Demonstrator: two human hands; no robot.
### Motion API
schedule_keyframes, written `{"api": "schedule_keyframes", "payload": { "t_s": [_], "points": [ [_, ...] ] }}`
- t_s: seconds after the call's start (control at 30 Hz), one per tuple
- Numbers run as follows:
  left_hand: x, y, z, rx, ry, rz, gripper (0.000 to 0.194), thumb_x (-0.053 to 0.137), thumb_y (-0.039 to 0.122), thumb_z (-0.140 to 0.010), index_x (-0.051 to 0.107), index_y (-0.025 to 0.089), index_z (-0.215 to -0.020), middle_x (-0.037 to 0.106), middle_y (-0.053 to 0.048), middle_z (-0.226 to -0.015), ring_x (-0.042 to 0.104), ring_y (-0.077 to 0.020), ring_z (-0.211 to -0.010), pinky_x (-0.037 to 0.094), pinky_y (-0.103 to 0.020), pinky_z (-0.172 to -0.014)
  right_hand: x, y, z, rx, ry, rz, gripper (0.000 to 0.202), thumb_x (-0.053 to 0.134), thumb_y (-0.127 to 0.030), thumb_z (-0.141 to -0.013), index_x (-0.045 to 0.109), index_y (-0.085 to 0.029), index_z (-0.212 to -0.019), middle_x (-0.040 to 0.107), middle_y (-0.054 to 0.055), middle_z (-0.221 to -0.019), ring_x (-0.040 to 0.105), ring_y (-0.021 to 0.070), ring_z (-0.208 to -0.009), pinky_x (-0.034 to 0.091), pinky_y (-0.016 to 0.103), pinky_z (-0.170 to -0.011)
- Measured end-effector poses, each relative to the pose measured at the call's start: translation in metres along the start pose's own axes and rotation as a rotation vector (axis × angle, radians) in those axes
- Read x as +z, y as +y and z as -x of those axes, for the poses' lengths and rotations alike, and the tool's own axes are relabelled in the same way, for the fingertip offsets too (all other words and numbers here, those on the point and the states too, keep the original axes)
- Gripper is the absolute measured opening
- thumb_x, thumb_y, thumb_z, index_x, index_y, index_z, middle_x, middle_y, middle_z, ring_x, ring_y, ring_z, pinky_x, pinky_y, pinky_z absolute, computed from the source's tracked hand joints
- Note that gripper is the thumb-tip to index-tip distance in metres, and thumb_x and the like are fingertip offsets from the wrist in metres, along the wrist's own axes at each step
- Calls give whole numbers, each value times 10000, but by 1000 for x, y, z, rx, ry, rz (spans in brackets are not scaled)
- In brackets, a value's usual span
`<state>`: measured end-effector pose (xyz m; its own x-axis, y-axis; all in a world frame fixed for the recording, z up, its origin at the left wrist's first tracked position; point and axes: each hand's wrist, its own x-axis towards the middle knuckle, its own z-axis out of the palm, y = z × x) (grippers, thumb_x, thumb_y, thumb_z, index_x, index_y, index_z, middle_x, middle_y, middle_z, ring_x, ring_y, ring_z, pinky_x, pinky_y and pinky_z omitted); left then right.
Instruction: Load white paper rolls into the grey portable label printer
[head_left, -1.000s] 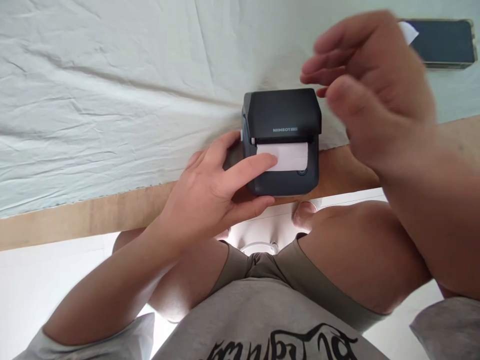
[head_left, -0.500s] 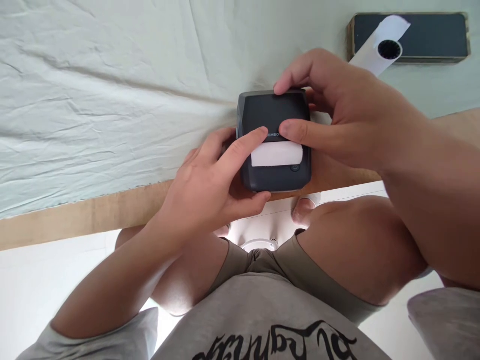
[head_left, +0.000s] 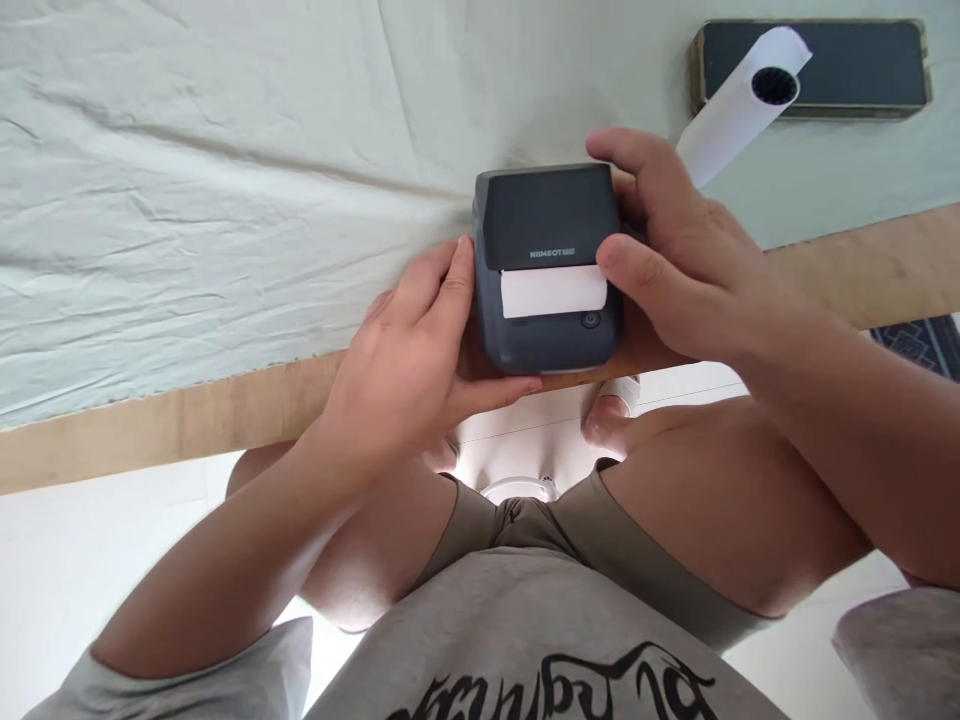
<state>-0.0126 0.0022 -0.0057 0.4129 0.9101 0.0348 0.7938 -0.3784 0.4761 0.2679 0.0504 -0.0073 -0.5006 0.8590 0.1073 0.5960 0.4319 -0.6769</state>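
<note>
A dark grey label printer [head_left: 555, 215] with its lid down sits at the table's front edge. A white paper strip [head_left: 553, 292] sticks out of its slot, above a power button [head_left: 590, 320]. My left hand [head_left: 409, 350] grips the printer's left side, fingers along the side wall and thumb at the front bottom edge. My right hand [head_left: 682, 250] is at the printer's right side, its fingers spread. Its thumb tip overlaps the lid's right edge beside the paper; the index finger is stretched out past the back corner. The other right fingers are partly hidden.
A white paper roll [head_left: 731, 125] with a dark hollow core stands behind my right hand. Beyond it lies a dark rectangular phone-like slab [head_left: 862, 65]. A wrinkled pale cloth [head_left: 225, 200] covers the table, with a bare wooden edge [head_left: 187, 425] in front.
My left fingers have come off the lid to the printer's left side. My right hand has drawn back to the right, its index finger off the lid's back edge. The printer's brand lettering is uncovered.
</note>
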Motion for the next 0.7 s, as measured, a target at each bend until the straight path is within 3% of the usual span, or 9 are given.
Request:
{"api": "schedule_keyframes", "payload": {
  "t_s": [0.17,0.3,0.43,0.53,0.57,0.63,0.7],
  "points": [
    [-5,4,-2,-24,-9,-40,1102,907,721,-880,495,174,-1743,582,-151,-1739,675,-449,-1489,579,-570,-1275,-4,1,-2,-24,-44,-23,925,305,-904,-1071,218,-254,-1724,725,49,-1403,726,155,-1100,624,453,-1077],
    [-5,5,-5,-33,-36,-44,1125,949,656,-862,484,135,-1744,566,-194,-1747,646,-458,-1523,542,-575,-1309,-4,5,-3,-12,-46,-22,987,354,-934,-1037,215,-243,-1727,710,86,-1406,732,191,-1113,631,498,-1071],
    [-2,5,-6,-41,-53,-43,1156,963,603,-851,411,182,-1774,526,-204,-1778,555,-480,-1615,487,-591,-1344,-8,5,-2,28,-37,29,960,481,-935,-1000,336,-290,-1696,706,87,-1382,735,212,-1167,651,511,-1067],
    [-2,4,-4,-36,-71,-49,1142,905,635,-876,378,179,-1780,504,-205,-1792,527,-478,-1633,485,-586,-1331,-14,-5,-4,45,89,127,883,581,-915,-957,519,-307,-1595,648,69,-1480,695,234,-1308,640,491,-1104],
    [-2,3,-3,-28,-73,-56,1126,876,645,-894,367,175,-1781,501,-207,-1792,523,-478,-1635,483,-591,-1326,-16,-11,-4,63,153,179,828,609,-881,-958,581,-298,-1545,654,62,-1437,691,218,-1263,634,468,-1086],
    [-1,2,-1,-3,-68,-79,1084,817,659,-936,352,168,-1783,503,-217,-1787,522,-481,-1632,477,-610,-1317,-18,-24,-7,96,282,267,690,649,-788,-981,680,-265,-1430,680,36,-1127,667,141,-993,616,405,-969],
    [0,1,0,18,-66,-110,1052,775,656,-973,340,145,-1783,503,-238,-1782,522,-486,-1629,469,-625,-1313,-16,-33,-10,103,370,292,577,630,-697,-1032,726,-227,-1352,556,-1,-838,563,71,-754,549,328,-801]
  ]
}}
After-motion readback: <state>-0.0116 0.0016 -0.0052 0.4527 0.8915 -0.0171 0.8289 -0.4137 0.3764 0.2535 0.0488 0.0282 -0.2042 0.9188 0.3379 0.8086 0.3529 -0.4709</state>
